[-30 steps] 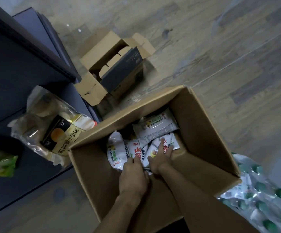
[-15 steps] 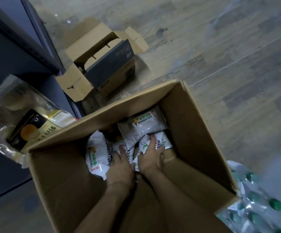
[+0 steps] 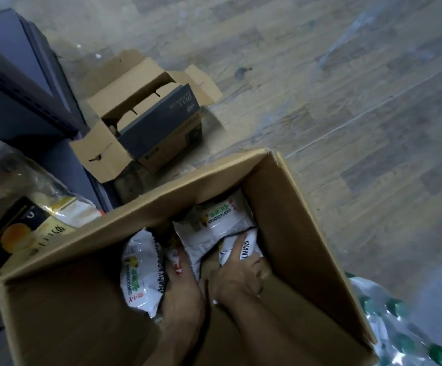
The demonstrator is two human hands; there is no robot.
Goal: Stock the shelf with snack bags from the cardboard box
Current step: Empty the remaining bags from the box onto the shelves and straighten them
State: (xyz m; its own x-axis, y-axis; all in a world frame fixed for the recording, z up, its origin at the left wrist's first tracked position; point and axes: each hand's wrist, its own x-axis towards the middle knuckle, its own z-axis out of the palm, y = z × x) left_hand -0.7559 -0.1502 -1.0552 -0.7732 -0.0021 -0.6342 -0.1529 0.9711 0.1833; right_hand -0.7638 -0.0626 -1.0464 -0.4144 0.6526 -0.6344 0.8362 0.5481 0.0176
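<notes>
Both my hands are down inside the large open brown cardboard box (image 3: pixel 307 233), among the white crinkled plastic snack bags (image 3: pixel 214 225) lying at its bottom. My left hand (image 3: pixel 183 291) lies flat, fingers stretched forward over the bags between a white bag with green and yellow print (image 3: pixel 139 273) on its left and the pile ahead; I cannot tell whether it grips anything. My right hand (image 3: pixel 238 276) presses on a white bag with dark lettering (image 3: pixel 249 247), index finger extended along it, the other fingers curled at its edge; hold not clearly closed. Dark grey metal shelf (image 3: pixel 16 107) stands to the left. A clear bag with a black and yellow label (image 3: pixel 27 223) rests on it, just beside the box's left wall. A smaller open cardboard box (image 3: pixel 146 122) sits beyond on the wooden plank floor (image 3: pixel 346 88).
</notes>
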